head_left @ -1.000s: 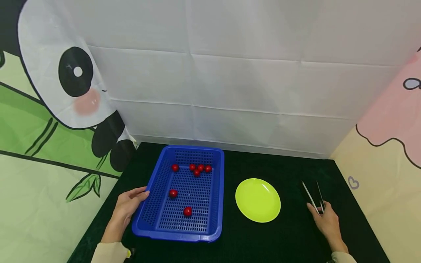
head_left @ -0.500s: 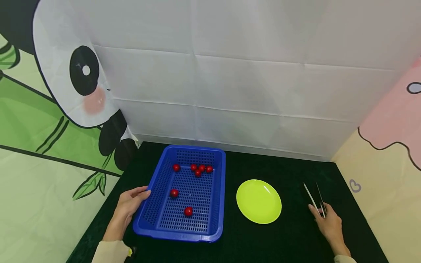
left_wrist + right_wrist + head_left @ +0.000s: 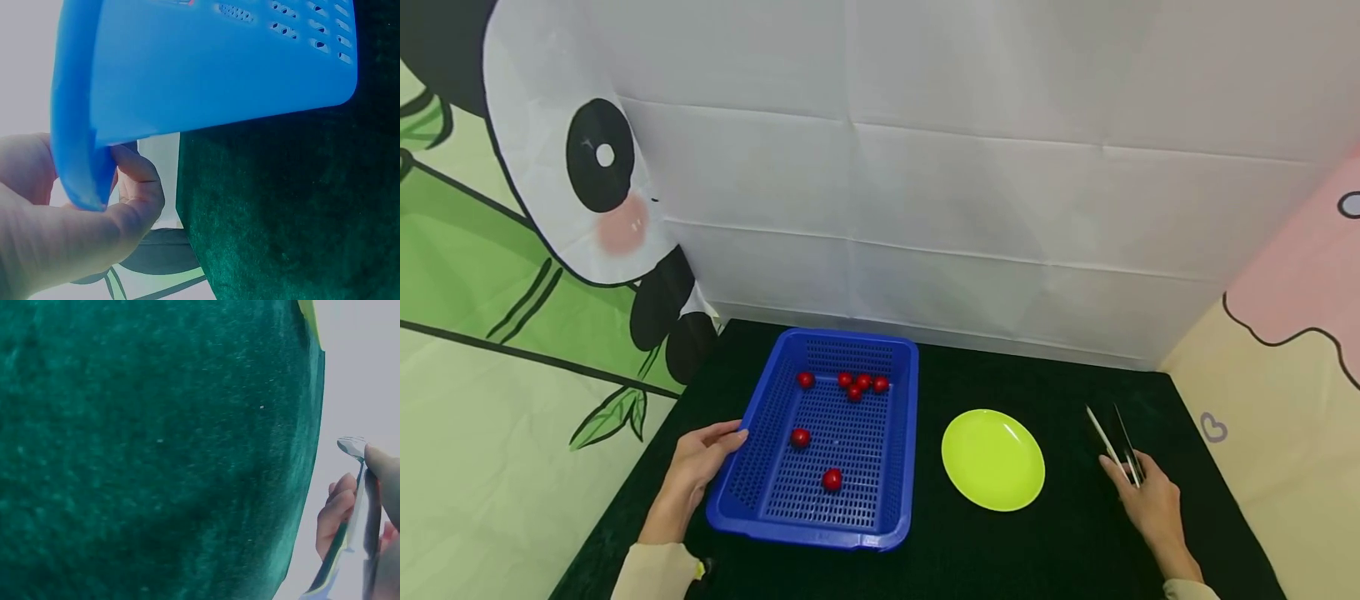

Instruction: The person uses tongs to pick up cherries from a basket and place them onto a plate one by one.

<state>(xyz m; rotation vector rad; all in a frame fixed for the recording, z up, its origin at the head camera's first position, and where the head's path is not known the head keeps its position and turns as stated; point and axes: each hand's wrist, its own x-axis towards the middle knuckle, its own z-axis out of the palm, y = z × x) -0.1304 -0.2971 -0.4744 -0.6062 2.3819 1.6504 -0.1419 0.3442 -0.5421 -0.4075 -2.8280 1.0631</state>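
My left hand (image 3: pixel 691 467) grips the left rim of a blue perforated plastic basket (image 3: pixel 897 442). In the left wrist view, the thumb and curled fingers (image 3: pixel 139 181) pinch the rim's lip. Inside the basket lie small red cherry tomatoes: a cluster (image 3: pixel 854 392) towards the back right, one tomato (image 3: pixel 806 380) at back left, and two others (image 3: pixel 801 437) nearer the front. Over the right part of the table, my right hand (image 3: pixel 1153 504) holds metal tongs (image 3: pixel 1107 441), their two arms spread apart and pointing away from me, with nothing between them.
A round yellow-green plate (image 3: pixel 993 460) sits between the basket and the tongs. The table has a dark green cloth (image 3: pixel 970 558). A white fabric wall (image 3: pixel 940 208) stands behind, with printed cartoon panels at left (image 3: pixel 482 350) and right (image 3: pixel 1292 400).
The view shifts slightly, so everything drifts a little right. My right hand and the tongs tip slightly left. My left hand keeps its grip on the basket, and the tomatoes stay put.
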